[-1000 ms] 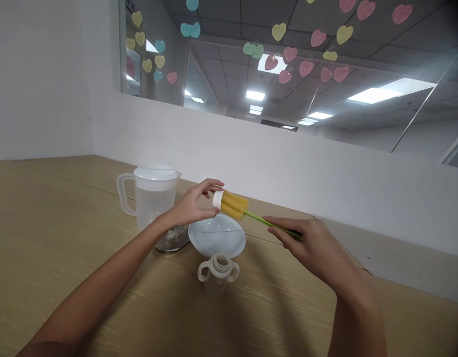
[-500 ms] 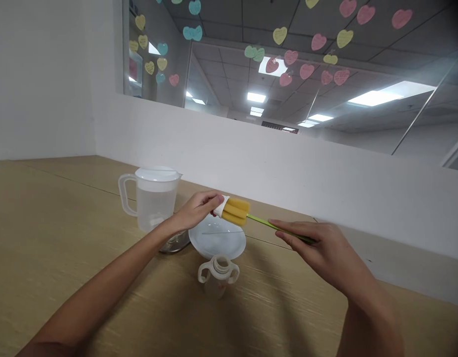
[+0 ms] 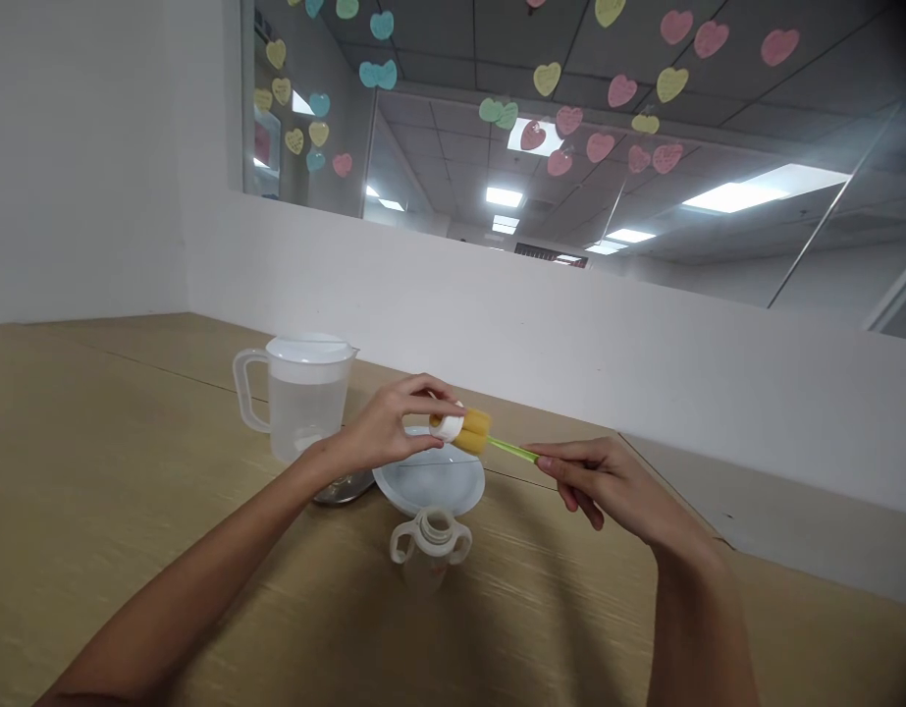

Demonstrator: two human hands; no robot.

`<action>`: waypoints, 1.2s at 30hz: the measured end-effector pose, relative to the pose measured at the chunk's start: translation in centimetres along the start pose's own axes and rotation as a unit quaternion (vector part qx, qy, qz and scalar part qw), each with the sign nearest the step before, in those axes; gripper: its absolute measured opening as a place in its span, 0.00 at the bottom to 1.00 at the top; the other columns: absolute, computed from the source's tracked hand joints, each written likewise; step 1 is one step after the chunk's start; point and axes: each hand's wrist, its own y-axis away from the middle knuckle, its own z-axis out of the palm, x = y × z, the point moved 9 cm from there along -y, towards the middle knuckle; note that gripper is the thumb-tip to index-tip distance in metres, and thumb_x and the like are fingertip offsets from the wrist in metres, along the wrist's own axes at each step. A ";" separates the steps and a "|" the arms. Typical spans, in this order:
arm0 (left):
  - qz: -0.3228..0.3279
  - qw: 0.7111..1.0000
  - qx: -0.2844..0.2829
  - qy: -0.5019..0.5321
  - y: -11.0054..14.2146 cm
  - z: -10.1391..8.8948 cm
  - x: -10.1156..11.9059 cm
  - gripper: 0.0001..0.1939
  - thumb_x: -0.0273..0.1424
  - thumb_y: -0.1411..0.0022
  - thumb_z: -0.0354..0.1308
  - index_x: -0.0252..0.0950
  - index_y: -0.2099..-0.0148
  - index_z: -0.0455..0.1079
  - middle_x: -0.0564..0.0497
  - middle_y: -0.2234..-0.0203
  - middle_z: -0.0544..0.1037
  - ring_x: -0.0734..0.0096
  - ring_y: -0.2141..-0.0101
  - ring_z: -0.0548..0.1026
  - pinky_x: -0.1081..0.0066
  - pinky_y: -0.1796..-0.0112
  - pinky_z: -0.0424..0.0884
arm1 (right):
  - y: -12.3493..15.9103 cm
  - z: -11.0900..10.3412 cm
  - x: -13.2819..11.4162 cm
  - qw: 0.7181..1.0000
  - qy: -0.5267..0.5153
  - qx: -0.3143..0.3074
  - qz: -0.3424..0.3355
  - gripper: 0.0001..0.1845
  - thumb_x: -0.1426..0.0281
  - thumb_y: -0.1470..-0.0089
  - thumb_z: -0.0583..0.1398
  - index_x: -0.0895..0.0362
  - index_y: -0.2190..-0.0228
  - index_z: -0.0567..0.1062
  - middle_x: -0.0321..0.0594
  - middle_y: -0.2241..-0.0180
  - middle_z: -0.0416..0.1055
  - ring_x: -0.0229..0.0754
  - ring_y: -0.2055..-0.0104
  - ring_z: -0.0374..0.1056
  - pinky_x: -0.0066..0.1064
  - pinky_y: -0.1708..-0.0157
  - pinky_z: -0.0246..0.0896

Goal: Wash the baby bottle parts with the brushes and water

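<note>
My left hand [image 3: 386, 420] pinches a small white bottle ring [image 3: 450, 425] between thumb and fingers. The yellow sponge head [image 3: 476, 432] of a bottle brush passes through this ring, and a bit of yellow shows on its far side. My right hand [image 3: 607, 486] grips the brush's thin green handle [image 3: 512, 450]. Under both hands stands a white bowl [image 3: 429, 496]; its contents are hard to make out. In front of the bowl, a clear baby bottle [image 3: 427, 568] with two side handles stands upright, its neck uncovered.
Left of the bowl stands a lidded plastic pitcher [image 3: 306, 417] with clear liquid inside. A shiny metal item [image 3: 346, 488] lies partly hidden behind my left wrist. The wooden table [image 3: 129, 442] meets a white wall [image 3: 423, 285] below a window with heart-shaped notes.
My right hand has shifted its grip on the handle and turned, its lower fingers now hanging. My left hand has changed its hold on the ring, and the sponge now pokes out beyond it.
</note>
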 end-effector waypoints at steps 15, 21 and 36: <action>-0.139 0.984 -0.033 -0.105 0.6 -1.1 -5.5 0.21 0.35 0.52 0.62 0.41 0.53 0.70 0.50 0.58 0.70 0.64 0.56 0.68 0.65 0.53 0.63 | 1.4 -2.8 0.6 0.986 0.129 0.103 0.022 0.26 0.55 0.47 0.51 0.56 0.53 0.72 0.33 0.81 0.60 0.32 0.83 0.53 0.26 0.80 0.54; -0.162 0.982 -0.050 -0.085 0.6 0.5 -5.1 0.35 0.31 0.53 0.62 0.40 0.42 0.58 0.49 0.56 0.70 0.66 0.59 0.69 0.67 0.56 0.66 | 0.7 0.0 -3.2 0.983 0.151 0.076 -0.066 0.21 0.60 0.46 0.51 0.54 0.56 0.75 0.35 0.82 0.65 0.33 0.83 0.54 0.25 0.83 0.52; -0.306 0.864 -0.270 -0.293 4.7 -0.5 -12.4 0.32 0.25 0.52 0.57 0.34 0.42 0.58 0.43 0.50 0.69 0.59 0.50 0.65 0.68 0.53 0.62 | 1.1 -1.6 -3.1 0.960 0.213 0.173 -0.055 0.20 0.61 0.45 0.51 0.53 0.57 0.75 0.37 0.80 0.70 0.36 0.82 0.61 0.27 0.80 0.55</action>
